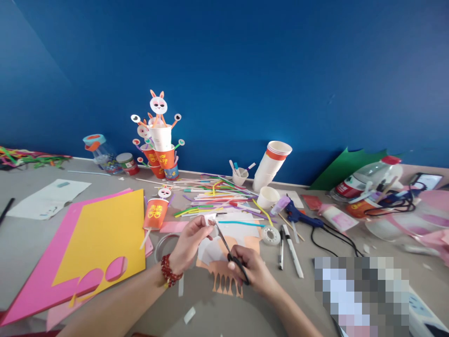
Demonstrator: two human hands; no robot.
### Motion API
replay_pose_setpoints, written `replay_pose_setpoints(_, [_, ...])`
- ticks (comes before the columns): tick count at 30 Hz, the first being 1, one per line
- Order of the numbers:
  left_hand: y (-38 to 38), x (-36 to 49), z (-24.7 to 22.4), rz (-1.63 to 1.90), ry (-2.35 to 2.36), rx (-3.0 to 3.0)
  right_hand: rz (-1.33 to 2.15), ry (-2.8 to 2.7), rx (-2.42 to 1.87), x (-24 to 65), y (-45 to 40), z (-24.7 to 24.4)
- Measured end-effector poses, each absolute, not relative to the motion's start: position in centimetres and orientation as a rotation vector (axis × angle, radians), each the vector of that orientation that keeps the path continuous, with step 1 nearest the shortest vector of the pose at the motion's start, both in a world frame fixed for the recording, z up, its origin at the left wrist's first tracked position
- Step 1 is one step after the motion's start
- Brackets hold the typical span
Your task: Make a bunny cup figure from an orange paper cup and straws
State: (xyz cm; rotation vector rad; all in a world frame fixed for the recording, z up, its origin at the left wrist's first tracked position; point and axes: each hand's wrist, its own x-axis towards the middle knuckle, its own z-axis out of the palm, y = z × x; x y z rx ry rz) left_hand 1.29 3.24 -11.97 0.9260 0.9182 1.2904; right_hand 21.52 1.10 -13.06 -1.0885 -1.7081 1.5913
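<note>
My left hand (191, 238), a red bead bracelet at its wrist, pinches a small piece of white paper (209, 218) between thumb and fingers. In my right hand (252, 269) is a pair of scissors (223, 239) with black handles. The blade tips reach up to the white paper, close to my left fingertips; whether they touch it is hard to see. Beneath both hands lies a sheet of orange paper (253, 242) with a row of cut-out shapes along its near edge. White paper pieces (210, 250) rest on top of it.
Yellow card (112, 229) on pink card (38, 292) lies at left, beside a decorated red cup (155, 214). Rabbit-topped cups (162, 138) stand behind. Colored sticks (213, 194), stacked white cups (268, 166), a tape roll (271, 235), markers (293, 250) and a blue glue gun (298, 215) surround the hands.
</note>
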Motion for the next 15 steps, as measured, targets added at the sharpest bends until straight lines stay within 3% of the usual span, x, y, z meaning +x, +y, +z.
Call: replay_pose_setpoints(15, [3.24, 1.24, -11.52, 1.286, 0.905, 0.946, 1.578, -1.722, -1.056, 21.67, 1.11, -13.55])
